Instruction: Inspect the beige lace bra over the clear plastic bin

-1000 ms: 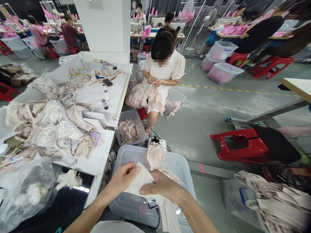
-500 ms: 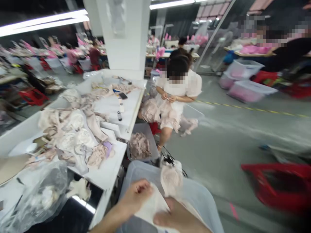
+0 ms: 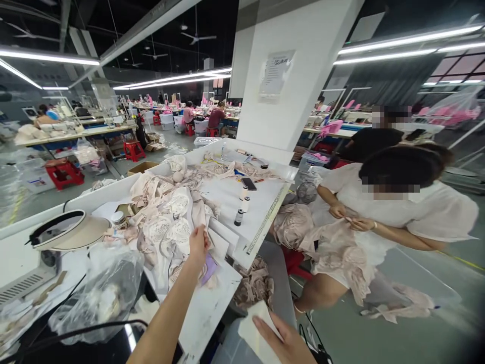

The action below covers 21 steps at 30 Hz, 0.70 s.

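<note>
My left hand [image 3: 199,243] is over the front edge of a heap of beige and white bras [image 3: 178,207] on the white table, its fingers curled in. A beige bra band [image 3: 198,212] lies right by its fingertips; whether they grip it is hidden. Low in the picture, my right hand [image 3: 282,338] grips a flat cream-coloured piece [image 3: 261,323], thumb across its face. I cannot tell if that piece is cloth or card. Below it is a translucent plastic bin [image 3: 231,344].
A seated co-worker [image 3: 397,212] on the right handles beige garments. Thread spools [image 3: 238,217] and a phone [image 3: 249,184] lie on the white table [image 3: 223,199]. A lamp-like shade [image 3: 71,230] and a clear plastic bag [image 3: 102,293] are at the left. A grey bin [image 3: 278,263] stands between table and co-worker.
The view has swung left. My left hand has gone from above the bin to the bra heap. My right hand still holds the cream piece; a beige cup beside it has left view.
</note>
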Tool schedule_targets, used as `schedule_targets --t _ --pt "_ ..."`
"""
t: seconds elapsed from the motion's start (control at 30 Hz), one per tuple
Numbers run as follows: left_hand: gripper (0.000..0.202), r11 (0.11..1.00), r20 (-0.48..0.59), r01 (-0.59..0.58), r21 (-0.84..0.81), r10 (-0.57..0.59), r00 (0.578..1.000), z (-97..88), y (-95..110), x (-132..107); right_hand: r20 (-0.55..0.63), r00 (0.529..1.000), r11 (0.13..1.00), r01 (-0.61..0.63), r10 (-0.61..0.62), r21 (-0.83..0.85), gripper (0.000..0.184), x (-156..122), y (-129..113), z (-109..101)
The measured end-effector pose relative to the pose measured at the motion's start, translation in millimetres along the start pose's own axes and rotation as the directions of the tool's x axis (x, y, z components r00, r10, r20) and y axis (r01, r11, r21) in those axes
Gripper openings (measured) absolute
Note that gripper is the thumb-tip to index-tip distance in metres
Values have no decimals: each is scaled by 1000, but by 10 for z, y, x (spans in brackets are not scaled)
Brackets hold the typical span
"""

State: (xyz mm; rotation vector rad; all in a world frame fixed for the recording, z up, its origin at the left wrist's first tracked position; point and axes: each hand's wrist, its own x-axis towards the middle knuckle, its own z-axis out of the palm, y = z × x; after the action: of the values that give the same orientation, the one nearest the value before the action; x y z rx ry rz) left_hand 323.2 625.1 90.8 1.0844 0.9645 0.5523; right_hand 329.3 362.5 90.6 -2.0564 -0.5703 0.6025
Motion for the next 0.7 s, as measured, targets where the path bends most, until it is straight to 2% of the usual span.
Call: schedule_targets --t 0.07,0.13,0.2,0.27,0.4,0.47,0.57,0.67,0.7 --pt "30 998 -165 -57 -16 53 985 26 211 447 13 981 974 195 -194 -112 51 392 -129 89" --pt "31 994 -273 -110 10 108 956 23 425 866 15 939 899 333 -343 -286 52 818 -277 142" --pt "30 981 -321 -180 72 194 927 -46 664 1270 7 928 868 351 -373 -352 50 1251 -404 180" --pt "29 951 -324 -263 163 304 896 -189 937 1678 2 912 834 376 -410 -403 50 1664 -474 232" --pt "27 826 -215 -393 403 503 837 -594 1473 2506 23 868 751 442 -496 -491 44 2348 -429 422" --pt "24 734 -140 -414 538 562 815 -780 1648 2900 33 847 710 465 -530 -529 45 2587 -346 532" --pt "20 560 -19 -410 720 606 795 -955 1730 3442 48 824 662 486 -564 -570 50 2782 -222 643" --pt "19 378 94 -386 841 601 794 -980 1657 3927 79 822 624 487 -564 -611 45 2808 -169 657" --pt "19 325 127 -377 867 589 798 -961 1620 4079 77 836 617 459 -543 -639 40 2798 -168 647"
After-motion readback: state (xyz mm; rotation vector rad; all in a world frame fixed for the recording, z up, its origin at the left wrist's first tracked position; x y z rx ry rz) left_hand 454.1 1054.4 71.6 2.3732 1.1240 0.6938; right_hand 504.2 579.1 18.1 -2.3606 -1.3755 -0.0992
